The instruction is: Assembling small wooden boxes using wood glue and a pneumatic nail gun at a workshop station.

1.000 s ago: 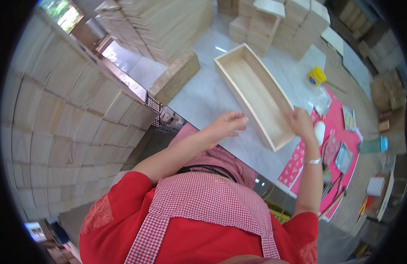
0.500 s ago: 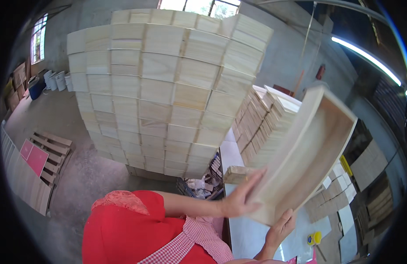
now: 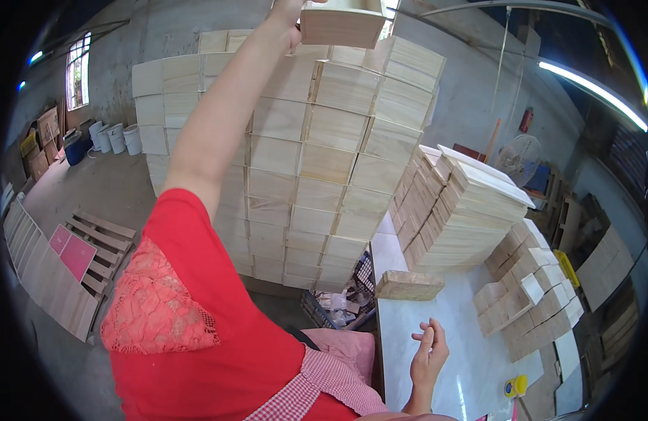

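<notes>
My left arm reaches up and forward, and my left hand [image 3: 289, 19] is closed on the side of a pale wooden box [image 3: 341, 28] at the top edge of the view. Part of this box lies beyond the picture. Just below and behind it rises a tall stack of similar wooden boxes [image 3: 331, 158]; whether the held box touches the stack, I cannot tell. Above the white table [image 3: 401, 337], my right hand [image 3: 429, 354] is empty, its fingers loosely bent and apart. A short wooden block [image 3: 409, 285] lies on the table just beyond that hand.
Thin wooden boards [image 3: 464, 217] are piled at the table's far end. Small wooden pieces [image 3: 524, 295] stand in rows on the right, with a yellow-lidded jar [image 3: 515, 386] nearer. A dark crate [image 3: 338, 305] sits beside the table. Leftward on the floor lies a wooden pallet [image 3: 103, 242].
The box has gone from above the table, held by both hands, up and left to the stack's top in my left hand. My right hand has let go of it.
</notes>
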Motion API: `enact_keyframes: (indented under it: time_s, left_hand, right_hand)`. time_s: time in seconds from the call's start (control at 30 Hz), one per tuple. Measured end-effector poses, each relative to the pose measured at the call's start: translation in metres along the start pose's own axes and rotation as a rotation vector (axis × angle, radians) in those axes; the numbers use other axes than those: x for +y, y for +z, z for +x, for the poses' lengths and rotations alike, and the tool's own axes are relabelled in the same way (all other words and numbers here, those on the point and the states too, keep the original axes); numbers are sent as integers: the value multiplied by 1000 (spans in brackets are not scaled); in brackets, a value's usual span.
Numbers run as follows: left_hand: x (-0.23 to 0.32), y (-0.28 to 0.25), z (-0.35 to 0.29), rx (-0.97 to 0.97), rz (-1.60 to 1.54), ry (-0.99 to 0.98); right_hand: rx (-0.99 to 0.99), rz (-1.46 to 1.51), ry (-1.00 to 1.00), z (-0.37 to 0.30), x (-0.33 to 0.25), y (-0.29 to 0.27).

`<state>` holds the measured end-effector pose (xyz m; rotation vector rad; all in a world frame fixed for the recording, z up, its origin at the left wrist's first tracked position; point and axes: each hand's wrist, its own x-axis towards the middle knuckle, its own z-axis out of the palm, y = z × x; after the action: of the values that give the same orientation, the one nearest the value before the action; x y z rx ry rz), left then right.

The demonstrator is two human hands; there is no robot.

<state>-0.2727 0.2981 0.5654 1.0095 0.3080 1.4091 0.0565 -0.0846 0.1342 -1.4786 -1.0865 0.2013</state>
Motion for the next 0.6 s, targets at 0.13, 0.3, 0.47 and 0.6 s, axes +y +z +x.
enact_keyframes:
  time_s: [0.13, 0.3, 0.47, 0.6]
  left_hand:
    - [-27, 0, 56, 81, 261, -44]
    - [-46, 34, 33, 354, 374, -90]
    - [-43, 16, 59, 264, 448, -88]
    - [-51, 27, 80, 313, 466, -70]
  right_hand:
    - [12, -13, 82, -4, 4, -3]
    - [-3, -42, 114, -10, 13, -7]
    - [-43, -38, 164, -16, 22, -5]
    - [-58, -46, 212, -15, 25, -3]
